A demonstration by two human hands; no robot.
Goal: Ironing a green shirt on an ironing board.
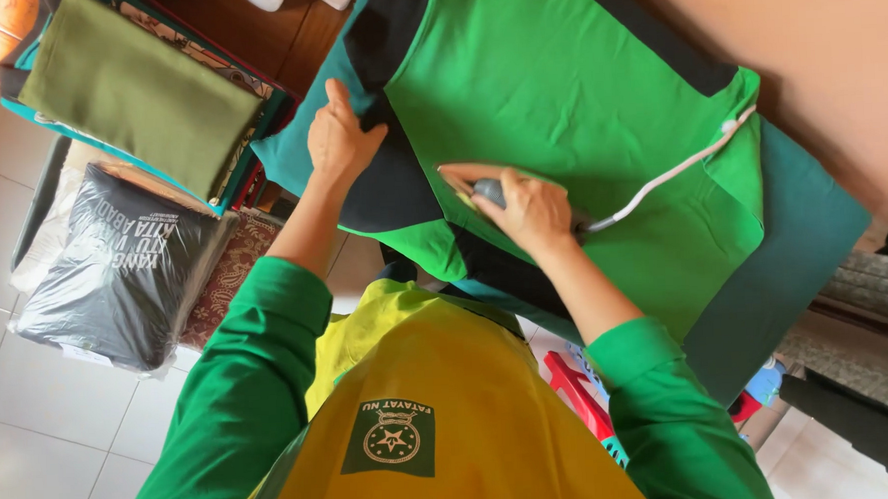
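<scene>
One clothes iron (481, 187) lies on the green and black garment (576, 97), its long axis running left to right and its pointed tip toward the left. The right hand (531, 212) is wrapped tightly round its handle. The left hand (340, 135) presses flat on the black panel, fingers loosely spread, holding nothing. One white cord (673, 173) trails right.

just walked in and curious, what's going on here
A person in green sleeves is ironing a green and black garment spread on a padded board. The right hand grips the iron, its white cord trailing away. The left hand presses flat on the cloth. Folded olive fabric lies alongside.
</scene>
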